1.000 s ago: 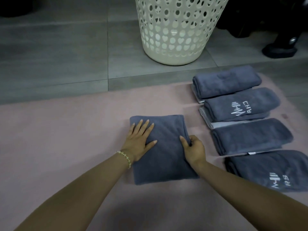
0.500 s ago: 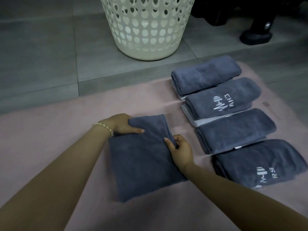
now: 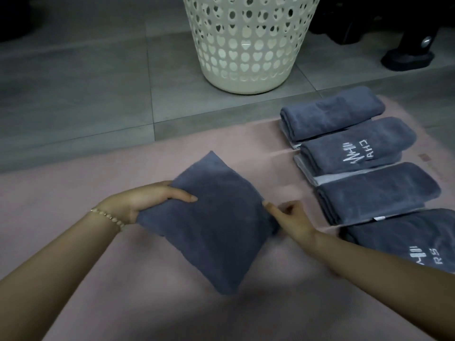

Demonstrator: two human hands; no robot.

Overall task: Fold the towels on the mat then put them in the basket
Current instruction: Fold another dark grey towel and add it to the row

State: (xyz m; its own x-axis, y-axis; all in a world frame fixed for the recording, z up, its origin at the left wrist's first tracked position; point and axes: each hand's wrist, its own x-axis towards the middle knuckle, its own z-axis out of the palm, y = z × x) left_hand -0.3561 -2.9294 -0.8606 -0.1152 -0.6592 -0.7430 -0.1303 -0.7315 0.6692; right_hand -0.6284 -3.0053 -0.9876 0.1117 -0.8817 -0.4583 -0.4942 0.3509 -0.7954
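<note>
**Fifth towel off the mat: folding finished, carry begun**

Left hand (image 3: 145,201), bracelet (image 3: 108,216) at the wrist: clamped on the left edge of the towel (image 3: 216,222), thumb on top, fingers underneath. A second ago this hand lay flat on the cloth, smoothing it. Half a second ago it had curled round the far-left corner. Now it takes the weight.

Right hand (image 3: 290,220): at the towel's right edge, one digit laid against the hem, the others loosely curled. Motion blur here, so I cannot tell whether it pinches the cloth or only steadies it. Earlier it plainly held that edge.

Towel: a thick folded square, flat on the mat (image 3: 73,193) a second ago, now raised and tilted, with one corner toward the basket (image 3: 248,45) and the opposite corner hanging low. The soft shadow beneath suggests it is clear of the surface. No layers are spilling.

Further out: four folded towels (image 3: 330,114) in a row on the mat's right side, apart from the held one, unmoved. The basket stands upright on the grey floor (image 3: 73,82) just past the mat's far edge.

Reading: the fold on this piece looks complete and the transfer has started. Whether it goes to the row or straight to the basket is not yet clear. Risk: with the load mostly on one side, the layers could fan open mid-carry
</note>
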